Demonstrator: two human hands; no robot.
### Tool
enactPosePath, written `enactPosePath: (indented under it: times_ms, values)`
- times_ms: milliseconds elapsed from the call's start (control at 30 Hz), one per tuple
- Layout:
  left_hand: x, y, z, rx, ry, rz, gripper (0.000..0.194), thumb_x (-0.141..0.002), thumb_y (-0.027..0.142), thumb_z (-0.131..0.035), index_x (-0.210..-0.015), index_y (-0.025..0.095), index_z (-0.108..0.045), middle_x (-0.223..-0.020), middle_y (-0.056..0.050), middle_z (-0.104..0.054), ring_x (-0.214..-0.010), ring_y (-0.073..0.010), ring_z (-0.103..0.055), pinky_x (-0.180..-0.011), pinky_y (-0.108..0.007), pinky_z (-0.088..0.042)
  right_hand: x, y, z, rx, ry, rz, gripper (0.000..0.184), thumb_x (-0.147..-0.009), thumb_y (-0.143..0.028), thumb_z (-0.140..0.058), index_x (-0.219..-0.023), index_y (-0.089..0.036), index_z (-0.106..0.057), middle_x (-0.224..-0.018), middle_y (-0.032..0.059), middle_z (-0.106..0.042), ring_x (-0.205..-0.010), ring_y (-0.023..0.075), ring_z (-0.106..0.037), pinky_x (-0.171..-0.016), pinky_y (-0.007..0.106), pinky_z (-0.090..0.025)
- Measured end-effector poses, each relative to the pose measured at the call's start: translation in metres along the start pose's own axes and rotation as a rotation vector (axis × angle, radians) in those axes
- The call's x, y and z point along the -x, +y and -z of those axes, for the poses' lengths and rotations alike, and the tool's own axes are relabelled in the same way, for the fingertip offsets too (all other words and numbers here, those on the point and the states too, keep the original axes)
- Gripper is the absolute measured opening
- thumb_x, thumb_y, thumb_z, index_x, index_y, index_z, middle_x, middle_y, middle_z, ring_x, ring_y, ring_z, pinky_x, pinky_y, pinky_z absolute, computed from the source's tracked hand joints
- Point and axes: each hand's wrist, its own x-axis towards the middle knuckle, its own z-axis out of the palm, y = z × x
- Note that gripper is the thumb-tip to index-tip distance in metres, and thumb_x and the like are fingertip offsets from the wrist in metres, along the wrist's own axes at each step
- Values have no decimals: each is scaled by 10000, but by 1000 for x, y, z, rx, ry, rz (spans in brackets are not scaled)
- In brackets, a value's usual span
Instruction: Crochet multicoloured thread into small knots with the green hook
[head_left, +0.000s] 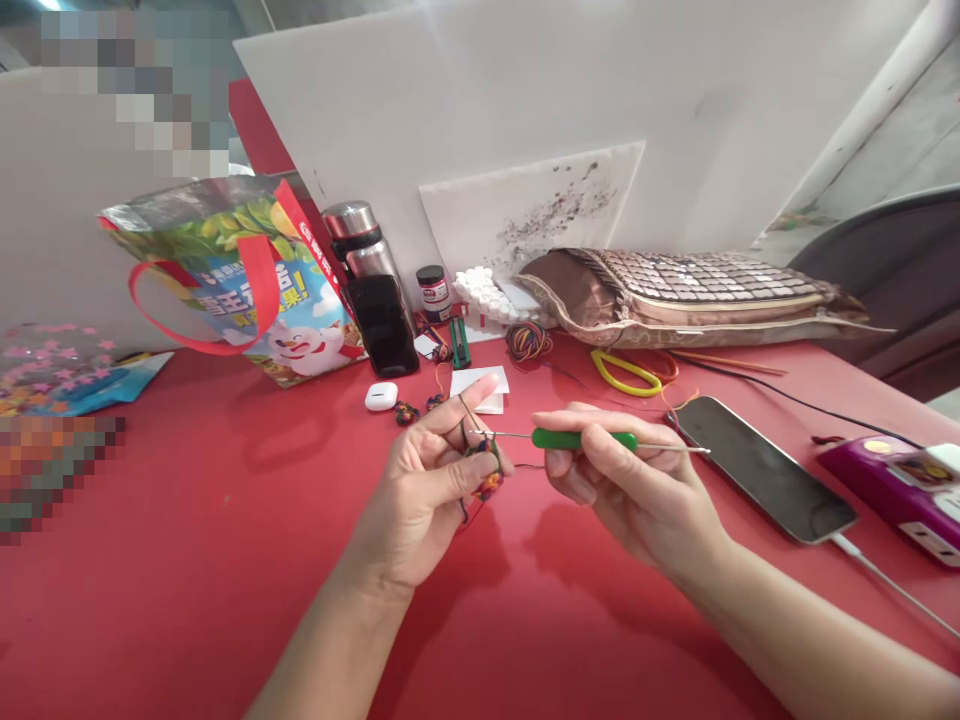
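Observation:
Between the thumb and fingers of my left hand [431, 475] is a small multicoloured crochet piece [489, 482], partly hidden by the thumb. A dark strand of yarn [466, 402] runs up over the raised index finger. My right hand [626, 475] grips a crochet hook [583, 439] by its green handle. The hook's thin metal tip points left and meets the top of the crochet piece; its other metal end sticks out to the right. Both hands are above the red table [300, 600].
Behind the hands lie a yarn ball [529, 342], white paper [491, 382], an earphone case [381, 397] and yellow-handled scissors [626, 374]. A dark phone [382, 325] leans on a steel flask [360, 240] beside a colourful bag [247, 280]. At right are a charging phone [761, 468] and a purple power strip [892, 480].

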Motion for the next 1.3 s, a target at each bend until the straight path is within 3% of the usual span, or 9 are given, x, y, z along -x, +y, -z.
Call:
enactPosePath:
  times_ms: [333, 500, 800, 933, 1100, 1200, 1300]
  values:
    - [1, 5, 7, 72, -149, 147, 490, -704, 143, -899, -1189, 169, -830, -652, -18, -634, -590, -95, -515, -494, -194, -372, -3, -13, 10, -5, 16, -92, 192, -880, -402, -853, -950, -232, -906, -647, 60, -655, -588, 134, -512, -490, 261, -309]
    - [2, 3, 1, 90, -160, 216, 488, -650, 227, -930, -1130, 192, -850, -597, -14, -545, -563, -112, -378, -474, -255, -281, -6, -16, 12, -25, 4, -131, 206, -844, -423, -864, -900, -230, -907, -577, 47, -632, -494, 110, -411, -446, 263, -251]
    - [3, 0, 1, 162, -263, 263, 478, -714, 205, -900, -1180, 119, -837, -568, -2, -530, -544, -94, -411, -484, -224, -320, -8, -15, 15, -134, -43, -210, 172, -854, -376, -837, -881, -217, -897, -568, 19, -632, -422, 48, -270, -437, 249, -222]
    - [1, -12, -2, 1, -116, 140, 481, -694, 204, -923, -1169, 185, -849, -677, -19, -630, -617, -112, -549, -554, -225, -401, -7, -6, 10, -195, -16, -270, 178, -840, -383, -845, -893, -221, -894, -582, 24, -660, -427, 53, -277, -439, 248, -250]
    - [-2, -28, -11, -296, 154, -180, 449, -812, 235, -864, -1257, 238, -805, -758, 19, -641, -717, -117, -603, -705, -244, -505, -4, 8, -1, -210, 135, -244, 197, -864, -377, -832, -977, -226, -887, -670, 29, -676, -515, 86, -380, -525, 287, -402]
    - [-1, -29, -14, -386, 190, -231, 528, -833, 253, -849, -1351, 233, -751, -780, 25, -646, -734, -128, -622, -740, -268, -536, -3, 11, -2, -167, 137, -206, 195, -856, -368, -854, -989, -230, -887, -668, 26, -675, -536, 95, -414, -547, 291, -416]
    - [1, -28, -15, -478, 186, -238, 564, -838, 268, -847, -1388, 220, -729, -715, 46, -588, -665, -113, -557, -660, -246, -495, -2, 11, 0, -132, 115, -195, 183, -805, -351, -897, -932, -221, -882, -590, 1, -624, -510, 90, -399, -504, 269, -363]
